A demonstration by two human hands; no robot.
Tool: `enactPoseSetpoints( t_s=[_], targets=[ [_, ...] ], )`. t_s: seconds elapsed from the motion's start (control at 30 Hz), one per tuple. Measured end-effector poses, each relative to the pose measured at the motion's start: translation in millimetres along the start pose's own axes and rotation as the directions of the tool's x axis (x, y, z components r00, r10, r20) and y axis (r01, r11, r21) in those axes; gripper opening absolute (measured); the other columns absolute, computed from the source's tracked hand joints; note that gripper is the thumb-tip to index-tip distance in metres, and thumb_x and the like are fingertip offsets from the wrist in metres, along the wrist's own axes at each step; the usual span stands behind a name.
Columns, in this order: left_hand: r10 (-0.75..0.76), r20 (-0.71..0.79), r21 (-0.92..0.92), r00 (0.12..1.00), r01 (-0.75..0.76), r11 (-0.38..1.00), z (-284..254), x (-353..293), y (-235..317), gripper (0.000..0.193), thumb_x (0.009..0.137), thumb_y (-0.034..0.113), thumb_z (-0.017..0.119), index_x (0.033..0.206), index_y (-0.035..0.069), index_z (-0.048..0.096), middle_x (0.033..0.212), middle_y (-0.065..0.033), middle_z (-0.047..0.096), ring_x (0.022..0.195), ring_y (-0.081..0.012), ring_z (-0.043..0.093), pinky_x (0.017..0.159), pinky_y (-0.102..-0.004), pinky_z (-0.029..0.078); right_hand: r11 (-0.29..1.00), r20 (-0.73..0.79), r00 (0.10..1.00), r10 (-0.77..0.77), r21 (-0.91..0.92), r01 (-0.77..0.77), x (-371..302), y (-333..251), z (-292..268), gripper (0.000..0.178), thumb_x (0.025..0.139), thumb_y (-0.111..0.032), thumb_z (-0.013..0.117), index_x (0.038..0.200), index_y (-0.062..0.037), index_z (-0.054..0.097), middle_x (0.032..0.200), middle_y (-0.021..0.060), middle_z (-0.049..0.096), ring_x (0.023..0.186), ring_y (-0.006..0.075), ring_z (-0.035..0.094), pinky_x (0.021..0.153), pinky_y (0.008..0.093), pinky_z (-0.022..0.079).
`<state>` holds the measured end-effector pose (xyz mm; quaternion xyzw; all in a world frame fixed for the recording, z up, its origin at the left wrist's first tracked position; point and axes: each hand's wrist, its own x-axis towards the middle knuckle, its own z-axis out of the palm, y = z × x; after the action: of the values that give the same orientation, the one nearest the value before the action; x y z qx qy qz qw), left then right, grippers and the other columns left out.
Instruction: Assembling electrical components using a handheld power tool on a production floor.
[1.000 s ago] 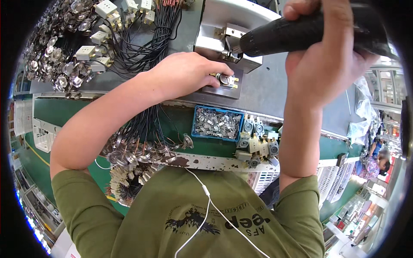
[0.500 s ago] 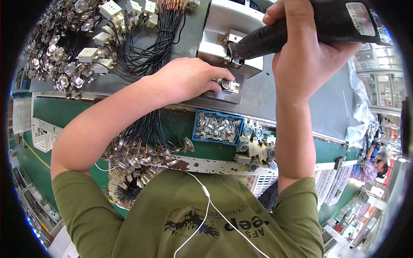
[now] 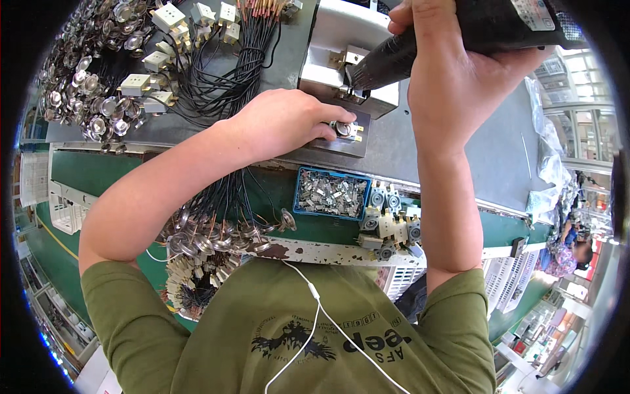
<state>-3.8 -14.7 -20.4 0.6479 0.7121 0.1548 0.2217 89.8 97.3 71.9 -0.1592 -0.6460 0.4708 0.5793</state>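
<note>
My left hand (image 3: 279,125) is closed, its thumb and index finger pinching a small thermostat (image 3: 344,129) with a round metal cap and brass terminals. That thermostat rests on a flat metal block (image 3: 348,146). My right hand (image 3: 453,79) wraps round a thick black electric screwdriver (image 3: 394,59). The screwdriver's tapered nose points left into a silvery metal fixture (image 3: 384,98), beside a white connector piece (image 3: 356,54) seated there. Its very tip is hard to make out against the fixture.
A blue tray (image 3: 331,192) of small metal clips sits before the block, with several white-and-grey parts (image 3: 390,226) to its right. Wired thermostats (image 3: 98,98) and black wires (image 3: 230,79) pile up at left. A clear plastic sheet (image 3: 548,157) lies along the right edge.
My right hand and the screwdriver have shifted slightly left and away from me. The fixture has also shifted a little left in view. My left hand keeps its pinch on the thermostat.
</note>
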Motion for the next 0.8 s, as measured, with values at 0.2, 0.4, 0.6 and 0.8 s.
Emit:
enactPoseSetpoints(
  t_s=[0.2,0.4,0.6,0.8],
  targets=[
    [0.044,-0.063,0.006,0.997,-0.043,0.999,4.5,-1.7,-5.7,0.039,0.097,0.031,0.067,0.136,0.030,0.067,0.101,-0.0122,0.073,0.094,-0.0328,0.070,0.084,-0.0450,0.056,0.986,0.176,0.983,-0.044,0.166,0.014,11.6,2.3,-2.7,0.052,0.087,0.003,0.078,0.124,-0.0035,0.042,0.093,0.0086,0.068,0.062,0.0119,0.063,0.051,0.0250,0.051],
    [0.007,-0.035,-0.020,0.999,-0.008,1.000,4.1,-1.9,-2.8,0.038,0.096,0.035,0.065,0.133,0.026,0.068,0.107,-0.0141,0.074,0.101,-0.0346,0.070,0.087,-0.0475,0.056,0.999,0.031,0.999,-0.006,0.045,0.004,-4.7,-7.2,-8.9,0.041,0.089,0.001,0.078,0.119,-0.0006,0.051,0.088,0.0088,0.068,0.061,0.0139,0.065,0.051,0.0264,0.051],
    [0.019,-0.014,-0.031,1.000,-0.019,0.999,1.7,2.2,-5.1,0.036,0.096,0.036,0.066,0.130,0.025,0.068,0.104,-0.0122,0.075,0.099,-0.0356,0.070,0.086,-0.0481,0.056,0.999,0.133,0.991,0.031,0.021,-0.034,-12.6,-26.8,-36.1,0.019,0.093,-0.005,0.076,0.105,0.0044,0.065,0.079,0.0081,0.067,0.053,0.0139,0.062,0.049,0.0259,0.049],
    [0.023,-0.016,0.006,1.000,-0.023,1.000,-0.2,2.1,-4.8,0.036,0.097,0.036,0.065,0.131,0.026,0.066,0.101,-0.0105,0.075,0.098,-0.0345,0.071,0.084,-0.0481,0.056,0.993,0.145,0.984,0.107,-0.070,-0.098,-18.9,-5.9,-39.7,0.017,0.092,-0.003,0.076,0.103,0.0054,0.066,0.081,0.0081,0.068,0.053,0.0138,0.062,0.050,0.0263,0.050]
  ],
)
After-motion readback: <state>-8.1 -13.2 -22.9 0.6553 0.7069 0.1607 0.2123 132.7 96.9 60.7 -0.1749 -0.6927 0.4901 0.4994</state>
